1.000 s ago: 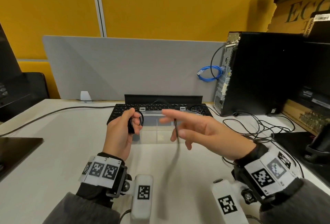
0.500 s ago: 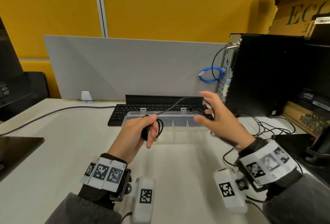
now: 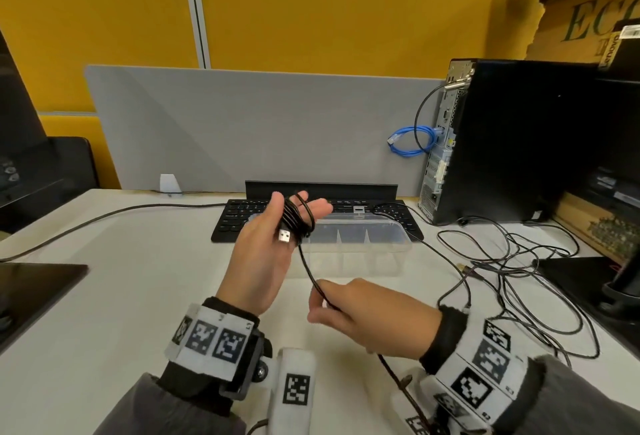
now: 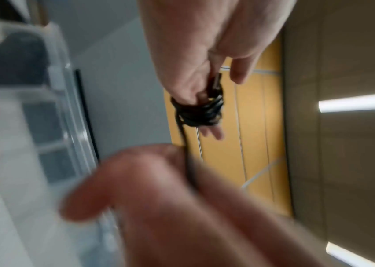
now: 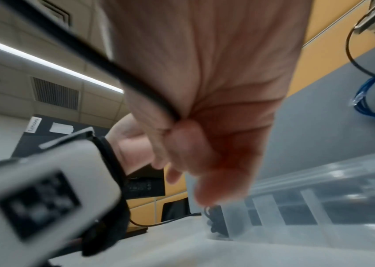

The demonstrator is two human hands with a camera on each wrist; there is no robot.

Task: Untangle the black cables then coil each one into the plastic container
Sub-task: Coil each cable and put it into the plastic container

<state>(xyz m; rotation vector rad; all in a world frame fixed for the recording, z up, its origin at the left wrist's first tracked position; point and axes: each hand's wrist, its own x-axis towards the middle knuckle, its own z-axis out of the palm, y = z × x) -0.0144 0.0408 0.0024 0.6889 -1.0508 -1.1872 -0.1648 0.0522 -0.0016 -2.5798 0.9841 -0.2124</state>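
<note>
**Cable wound on left fingers, free run pinched in right**

Head view: left hand (image 3: 258, 261) raised palm-up above the desk (image 3: 104, 296), fingers nearly straight, with the black cable (image 3: 298, 219) looped several turns around them. USB plug (image 3: 284, 236) poking out of the coil toward the palm, metal end showing. Right hand (image 3: 367, 310) lower and nearer, thumb and forefinger pinching the free run that drops from the coil; other fingers loosely curled. Beyond the pinch, cable running under the palm toward the right wrist, partly hidden there. Clear plastic container (image 3: 360, 244) just behind both hands, in front of the keyboard (image 3: 235, 216), dividers visible inside. More tangled black cables (image 3: 519, 278) spread on the desk to the right, near the computer tower (image 3: 519, 143).

Left wrist view: left hand (image 4: 204, 45) seen from below, coil (image 4: 199, 112) wrapped round the fingers, thumb held apart from it. Right hand (image 4: 170, 198) large and blurred in the foreground; strand descending from the coil into its grip. Container (image 4: 63, 126) smeared along the left edge.

Right wrist view: right hand (image 5: 204, 90) filling the frame, cable (image 5: 122, 72) crossing diagonally and vanishing into the closed fold of thumb and fingers. Container (image 5: 319, 207) below right, contents hard to make out. Left hand's coil hidden here.
</note>
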